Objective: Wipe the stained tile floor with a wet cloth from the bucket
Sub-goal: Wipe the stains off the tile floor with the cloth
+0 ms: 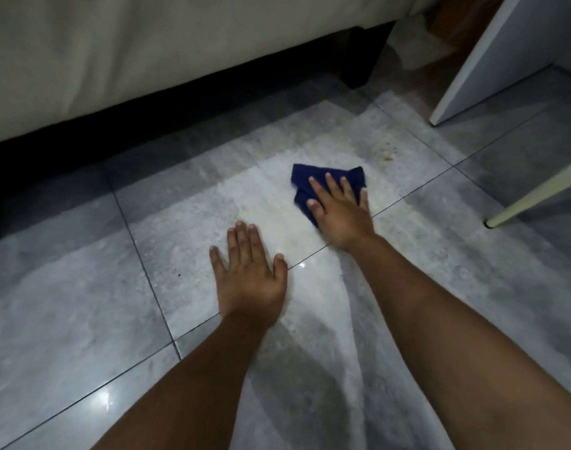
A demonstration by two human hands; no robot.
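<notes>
Pressing a blue cloth (326,186) flat against the floor (440,287), the right hand (341,212) lies on top of it with fingers spread and palm down, pinching nothing. The cloth sits on a pale, brightly lit tile, out ahead of the person, crumpled into loose folds that stick out beyond the fingertips and to the left of the hand. Just beyond it and to the right, a faint scatter of brownish stain (388,154) marks the same tile, near the cloth but apart from it. The left hand (250,277) rests nearer the body, also flat and spread, bare on the tile as a brace. A bed (115,53) with a pale cover runs along the far side. No bucket shows.

The cloth looks soft and limp, light even when wet, so it should bunch rather than slide stiffly; a flat palm over its middle seems the best hold, keeping the folds under the fingers. The tile has glossy glints, so it may be slick where damp, and the bracing hand could slip.
</notes>
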